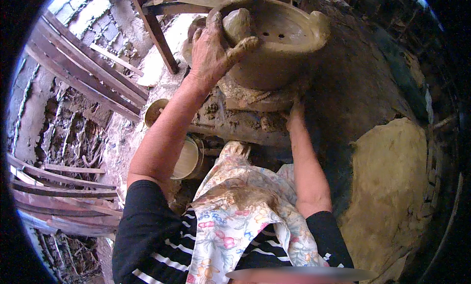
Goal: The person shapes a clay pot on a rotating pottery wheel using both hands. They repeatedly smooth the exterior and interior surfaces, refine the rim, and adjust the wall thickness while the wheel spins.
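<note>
A round, wet-looking clay stove stands at the top middle, with raised lumps on its rim and holes in its inner floor. My left hand is open against its left rim, thumb and fingers spread on either side of a rounded clay lump. Low on the right, my right hand reaches to the edge of the clay-smeared base under the stove. Shadow and the base hide most of its fingers, so its grip does not show.
Left of my knees stand a bucket of pale liquid and a smaller round container. Wooden planks lean at the left, near a wooden frame leg. A broad yellowish slab or sheet lies at the right. A flowered cloth covers my lap.
</note>
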Demonstrator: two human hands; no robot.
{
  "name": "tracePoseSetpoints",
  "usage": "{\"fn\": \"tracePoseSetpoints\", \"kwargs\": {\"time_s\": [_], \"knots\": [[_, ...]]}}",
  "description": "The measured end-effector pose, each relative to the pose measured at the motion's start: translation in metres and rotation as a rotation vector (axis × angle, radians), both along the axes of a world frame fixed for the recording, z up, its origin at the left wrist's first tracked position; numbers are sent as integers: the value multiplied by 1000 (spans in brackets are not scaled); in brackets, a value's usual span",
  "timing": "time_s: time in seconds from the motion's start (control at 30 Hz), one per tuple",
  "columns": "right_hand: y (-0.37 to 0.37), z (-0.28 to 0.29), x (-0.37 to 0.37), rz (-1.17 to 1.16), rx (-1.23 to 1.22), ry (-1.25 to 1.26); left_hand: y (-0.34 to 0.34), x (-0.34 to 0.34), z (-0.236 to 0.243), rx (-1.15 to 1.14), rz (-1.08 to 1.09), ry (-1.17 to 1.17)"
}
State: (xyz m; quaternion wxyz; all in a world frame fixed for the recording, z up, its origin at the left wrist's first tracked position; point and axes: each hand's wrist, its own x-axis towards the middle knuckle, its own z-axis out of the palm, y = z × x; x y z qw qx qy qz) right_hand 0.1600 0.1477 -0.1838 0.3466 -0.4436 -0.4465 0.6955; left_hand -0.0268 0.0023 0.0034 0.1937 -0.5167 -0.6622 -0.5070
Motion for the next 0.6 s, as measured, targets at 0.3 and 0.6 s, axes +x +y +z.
{"fn": "tracePoseSetpoints", "kwargs": {"time_s": [0.3,0.6], "knots": [[0,-19,-9,-36,-11,-49,39,-13,32,-186,191,51],[-18,-14,-12,-69,33,-21,23,-4,25,-156,304,127]]}}
